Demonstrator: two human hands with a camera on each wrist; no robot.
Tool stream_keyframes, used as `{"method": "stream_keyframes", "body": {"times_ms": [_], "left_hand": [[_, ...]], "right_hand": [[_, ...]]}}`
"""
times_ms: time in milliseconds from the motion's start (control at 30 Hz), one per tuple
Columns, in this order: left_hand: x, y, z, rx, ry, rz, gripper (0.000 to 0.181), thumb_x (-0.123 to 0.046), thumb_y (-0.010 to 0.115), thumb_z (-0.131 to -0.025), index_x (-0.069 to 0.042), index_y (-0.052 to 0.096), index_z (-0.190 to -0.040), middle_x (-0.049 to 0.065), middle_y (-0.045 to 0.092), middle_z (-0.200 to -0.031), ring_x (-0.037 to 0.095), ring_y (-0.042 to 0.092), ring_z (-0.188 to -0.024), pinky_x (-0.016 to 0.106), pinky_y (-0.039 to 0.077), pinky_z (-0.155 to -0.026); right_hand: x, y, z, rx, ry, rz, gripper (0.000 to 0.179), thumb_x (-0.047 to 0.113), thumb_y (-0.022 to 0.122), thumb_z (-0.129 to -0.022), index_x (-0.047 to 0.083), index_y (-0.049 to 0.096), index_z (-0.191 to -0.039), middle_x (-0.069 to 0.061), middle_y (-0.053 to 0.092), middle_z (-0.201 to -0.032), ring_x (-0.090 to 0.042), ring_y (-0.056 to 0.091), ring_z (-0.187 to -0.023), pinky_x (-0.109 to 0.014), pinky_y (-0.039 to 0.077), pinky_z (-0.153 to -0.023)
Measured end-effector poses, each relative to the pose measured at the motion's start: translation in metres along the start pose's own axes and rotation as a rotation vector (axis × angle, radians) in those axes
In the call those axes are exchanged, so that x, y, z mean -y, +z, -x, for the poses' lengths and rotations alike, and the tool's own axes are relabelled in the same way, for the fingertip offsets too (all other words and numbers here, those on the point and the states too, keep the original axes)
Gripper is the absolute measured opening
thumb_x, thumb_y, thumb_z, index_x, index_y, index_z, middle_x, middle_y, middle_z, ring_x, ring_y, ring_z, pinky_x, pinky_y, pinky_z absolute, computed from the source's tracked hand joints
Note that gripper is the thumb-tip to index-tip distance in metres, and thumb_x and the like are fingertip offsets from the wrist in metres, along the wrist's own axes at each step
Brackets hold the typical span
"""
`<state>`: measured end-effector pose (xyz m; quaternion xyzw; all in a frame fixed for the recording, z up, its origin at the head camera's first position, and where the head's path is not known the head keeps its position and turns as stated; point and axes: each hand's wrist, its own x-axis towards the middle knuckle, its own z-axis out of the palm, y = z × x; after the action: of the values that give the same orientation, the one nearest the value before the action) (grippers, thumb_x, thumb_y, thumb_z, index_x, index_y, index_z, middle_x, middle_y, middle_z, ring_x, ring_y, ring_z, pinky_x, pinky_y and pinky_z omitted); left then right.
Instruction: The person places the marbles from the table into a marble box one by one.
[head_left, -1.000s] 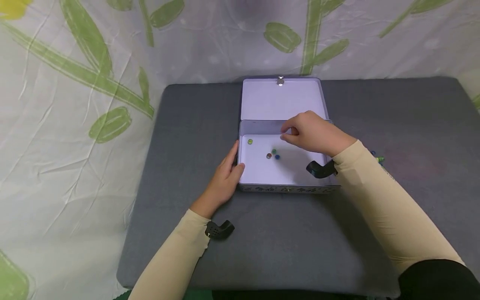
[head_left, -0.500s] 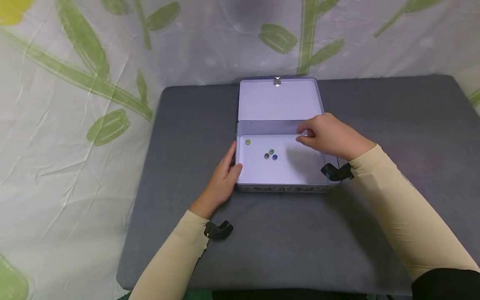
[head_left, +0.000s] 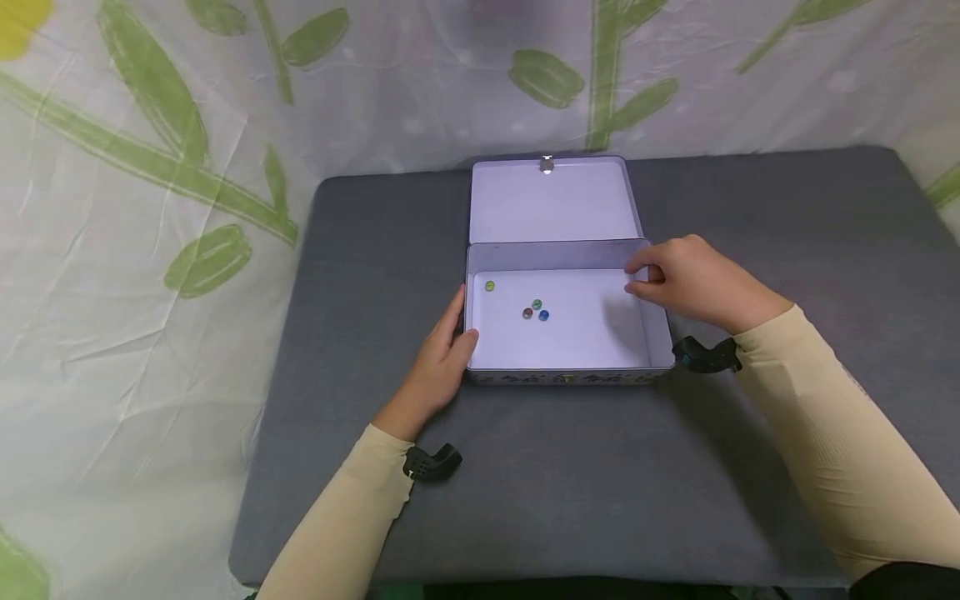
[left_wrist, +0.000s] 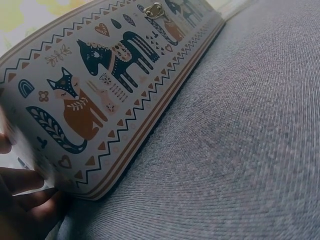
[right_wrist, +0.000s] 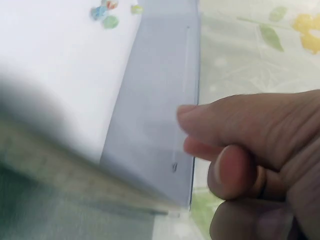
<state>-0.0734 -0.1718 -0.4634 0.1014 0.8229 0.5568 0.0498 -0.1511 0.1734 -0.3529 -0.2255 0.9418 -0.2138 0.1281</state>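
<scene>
A metal tin box (head_left: 596,342) with a white inside stands with its lid (head_left: 555,200) folded back. Inside lie several marbles: a yellow-green marble (head_left: 490,286) near the left wall, and a green marble (head_left: 537,304), a blue marble (head_left: 543,315) and a reddish-brown marble (head_left: 527,313) grouped together. My left hand (head_left: 437,367) rests along the box's left side, thumb at the rim, fingers extended. Above the box's right wall hovers my right hand (head_left: 697,279), fingers loosely bent, thumb and index finger apart. Nothing shows between them in the right wrist view.
A grey cloth-covered table (head_left: 555,483) lies under the box. Behind and to the left hangs a pale sheet (head_left: 420,92) printed with green leaves. The box's front (left_wrist: 120,65) carries animal patterns and a metal catch (left_wrist: 154,10).
My right hand has moved rightward from over the middle of the box to its right wall. The left hand keeps its place. Small colourful items right of the box are now hidden.
</scene>
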Motion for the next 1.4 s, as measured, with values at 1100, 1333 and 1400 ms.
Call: {"method": "stream_keyframes", "body": {"times_ms": [1100, 1333, 1400], "left_hand": [[0.006, -0.01, 0.001, -0.019, 0.024, 0.022, 0.068, -0.018, 0.043, -0.106, -0.008, 0.02, -0.169, 0.012, 0.025, -0.173, 0.025, 0.023, -0.159, 0.048, 0.019, -0.128], [0.006, -0.01, 0.003, -0.012, 0.024, 0.011, 0.068, -0.018, 0.044, -0.106, -0.007, 0.019, -0.169, 0.012, 0.023, -0.174, 0.025, 0.021, -0.16, 0.048, 0.017, -0.129], [0.005, -0.011, 0.002, -0.011, 0.028, 0.01, 0.069, -0.019, 0.044, -0.106, -0.007, 0.019, -0.169, 0.013, 0.022, -0.174, 0.026, 0.02, -0.16, 0.049, 0.017, -0.129]], "right_hand": [[-0.051, -0.002, 0.041, 0.038, 0.15, -0.023, 0.036, 0.017, 0.07, -0.101, -0.001, 0.07, -0.131, -0.001, 0.064, -0.072, -0.02, 0.057, -0.048, -0.034, 0.051, -0.071], [-0.073, 0.007, 0.057, 0.04, 0.182, 0.002, 0.033, 0.015, 0.069, -0.1, -0.002, 0.071, -0.128, 0.002, 0.06, -0.067, -0.014, 0.052, -0.057, -0.031, 0.041, -0.062], [-0.077, 0.008, 0.06, 0.034, 0.183, 0.006, 0.033, 0.015, 0.07, -0.1, -0.003, 0.071, -0.127, 0.002, 0.063, -0.069, -0.014, 0.051, -0.059, -0.032, 0.041, -0.063]]}}
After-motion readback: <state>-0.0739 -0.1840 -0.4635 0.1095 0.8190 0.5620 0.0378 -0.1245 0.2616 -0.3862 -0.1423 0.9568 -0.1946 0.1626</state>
